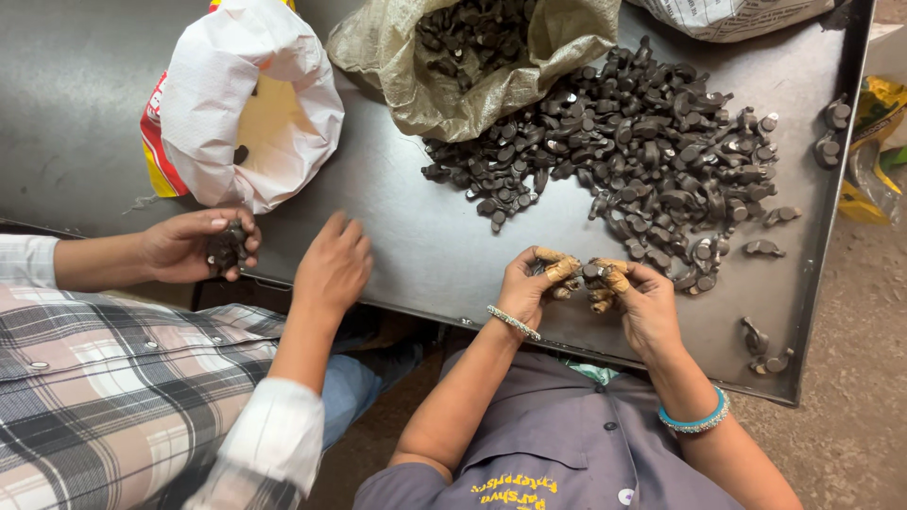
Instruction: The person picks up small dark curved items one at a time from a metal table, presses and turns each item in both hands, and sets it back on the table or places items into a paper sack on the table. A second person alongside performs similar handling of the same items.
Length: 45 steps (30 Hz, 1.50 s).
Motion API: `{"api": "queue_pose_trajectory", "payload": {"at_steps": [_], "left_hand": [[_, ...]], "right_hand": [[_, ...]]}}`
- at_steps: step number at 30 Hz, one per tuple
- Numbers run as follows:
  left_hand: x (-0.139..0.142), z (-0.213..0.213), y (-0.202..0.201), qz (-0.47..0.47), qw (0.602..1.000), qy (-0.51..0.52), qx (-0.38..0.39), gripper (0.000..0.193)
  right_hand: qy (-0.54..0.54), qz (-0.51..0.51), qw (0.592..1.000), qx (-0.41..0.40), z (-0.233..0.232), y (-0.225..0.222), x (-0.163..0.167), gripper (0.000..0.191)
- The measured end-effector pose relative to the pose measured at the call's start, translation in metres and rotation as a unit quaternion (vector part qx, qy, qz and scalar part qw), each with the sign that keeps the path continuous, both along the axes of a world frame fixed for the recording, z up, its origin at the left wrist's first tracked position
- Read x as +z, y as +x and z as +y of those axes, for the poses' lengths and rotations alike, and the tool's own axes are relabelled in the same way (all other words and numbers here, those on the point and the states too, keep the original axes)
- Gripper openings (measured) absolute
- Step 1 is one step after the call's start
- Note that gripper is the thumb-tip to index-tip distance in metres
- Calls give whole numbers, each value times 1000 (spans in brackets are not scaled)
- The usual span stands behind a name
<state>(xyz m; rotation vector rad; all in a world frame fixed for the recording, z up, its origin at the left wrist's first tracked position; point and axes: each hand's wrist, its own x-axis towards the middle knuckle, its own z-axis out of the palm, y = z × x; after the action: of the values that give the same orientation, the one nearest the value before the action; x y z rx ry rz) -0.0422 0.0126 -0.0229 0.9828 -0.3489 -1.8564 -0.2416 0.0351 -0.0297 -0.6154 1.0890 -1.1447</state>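
My left hand (pixel 524 288), with a silver bracelet and tan tape on its fingertips, pinches a small dark metal part (pixel 565 291) just above the tray's near edge. My right hand (pixel 647 302), with a turquoise bangle and taped fingers, grips another dark metal part (pixel 593 272). The two hands almost touch. A large heap of the same dark metal parts (pixel 633 142) lies on the grey metal tray (pixel 416 236) just beyond my fingers.
A tan woven sack (pixel 378 47) of parts lies open at the tray's far side, next to a white bag (pixel 227 85). A co-worker in a plaid shirt sits on my left, one hand (pixel 194 246) holding parts and the other hand (pixel 333 269) on the tray. Loose parts (pixel 765 345) lie at the right.
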Motion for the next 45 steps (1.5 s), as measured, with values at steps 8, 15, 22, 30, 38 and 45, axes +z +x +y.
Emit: {"api": "queue_pose_trajectory", "payload": {"at_steps": [8,15,22,30,38,45], "left_hand": [[-8,-6,-6,16,1000,23,4,16],[-6,-5,-7,20,999,35,-2,16],[-5,-6,-4,16,999,32,0,16],[-9,-8,-2,35,997,66,15,17],[-1,-5,-7,64,996,68,0,14],[14,-9,-8,-46,997,65,-22,28]], "right_hand": [[30,-21,999,-19,-7,-2,-10,22],[50,-10,999,-20,-9,-3,-9,25],[33,-7,999,-12,-10,-1,-8,25],[10,43,998,34,-17,-1,-8,26],[97,-12,995,16,-21,1,-12,32],[6,98,995,18,-18,11,15,26]]}}
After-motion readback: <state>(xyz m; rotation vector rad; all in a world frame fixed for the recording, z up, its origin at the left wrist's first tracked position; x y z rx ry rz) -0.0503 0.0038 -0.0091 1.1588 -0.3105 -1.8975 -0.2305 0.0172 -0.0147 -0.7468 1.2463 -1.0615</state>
